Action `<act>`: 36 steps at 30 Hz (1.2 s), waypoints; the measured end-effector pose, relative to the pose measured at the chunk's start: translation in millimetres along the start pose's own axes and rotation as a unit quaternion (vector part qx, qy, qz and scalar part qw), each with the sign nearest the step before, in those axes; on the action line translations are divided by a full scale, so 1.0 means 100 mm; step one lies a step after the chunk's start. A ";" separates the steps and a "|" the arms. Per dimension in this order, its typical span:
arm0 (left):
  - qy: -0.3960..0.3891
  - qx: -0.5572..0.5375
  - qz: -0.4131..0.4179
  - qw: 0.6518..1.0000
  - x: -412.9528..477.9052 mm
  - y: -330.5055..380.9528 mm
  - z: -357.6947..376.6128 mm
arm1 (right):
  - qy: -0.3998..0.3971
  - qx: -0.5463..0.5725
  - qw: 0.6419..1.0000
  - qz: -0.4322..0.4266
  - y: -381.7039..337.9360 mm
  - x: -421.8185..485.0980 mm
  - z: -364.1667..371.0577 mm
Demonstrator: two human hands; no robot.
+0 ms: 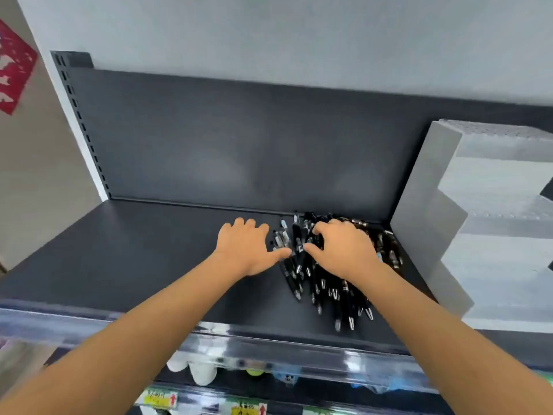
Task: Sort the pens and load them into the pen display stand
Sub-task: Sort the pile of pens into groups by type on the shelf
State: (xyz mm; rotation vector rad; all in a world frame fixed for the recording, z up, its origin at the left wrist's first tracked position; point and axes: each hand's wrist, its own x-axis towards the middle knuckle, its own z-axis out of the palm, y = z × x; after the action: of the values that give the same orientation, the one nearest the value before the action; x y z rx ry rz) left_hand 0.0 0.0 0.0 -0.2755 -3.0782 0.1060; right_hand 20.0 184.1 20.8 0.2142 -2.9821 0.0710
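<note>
A pile of black pens (326, 271) is lying on the dark shelf (134, 259) just beside the white stepped display stand (478, 223), while the right hand (341, 250) is resting on the pile with fingers curled into it and the left hand (245, 247) is lying open and flat, thumb touching the pile's edge.

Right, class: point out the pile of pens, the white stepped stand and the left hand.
pile of pens (326, 283): head view, on the black barrels.
white stepped stand (431, 211): head view, on its side wall.
left hand (244, 247): head view, on its back.
</note>
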 end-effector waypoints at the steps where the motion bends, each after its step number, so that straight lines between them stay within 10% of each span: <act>1: -0.005 -0.008 0.000 1.000 0.05 0.03 0.02 | 0.000 -0.008 1.000 -0.006 0.00 0.07 0.04; 25: -0.062 -0.405 -0.019 0.912 0.66 0.12 0.03 | -0.012 0.061 0.995 0.072 0.01 0.40 0.07; 32: -0.045 -0.533 -0.024 0.845 0.67 0.08 -0.02 | 0.015 0.178 0.978 0.109 -0.06 0.41 -0.02; 36: -0.138 -0.652 -0.066 0.742 0.64 -0.01 -0.11 | -0.018 0.395 0.910 0.123 -0.17 0.46 -0.05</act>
State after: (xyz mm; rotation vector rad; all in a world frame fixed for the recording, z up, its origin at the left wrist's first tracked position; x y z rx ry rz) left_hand -62.9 11.4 13.5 -0.0413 -2.7322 -2.1751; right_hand -21.4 161.4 33.2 -0.0855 -2.8103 1.3099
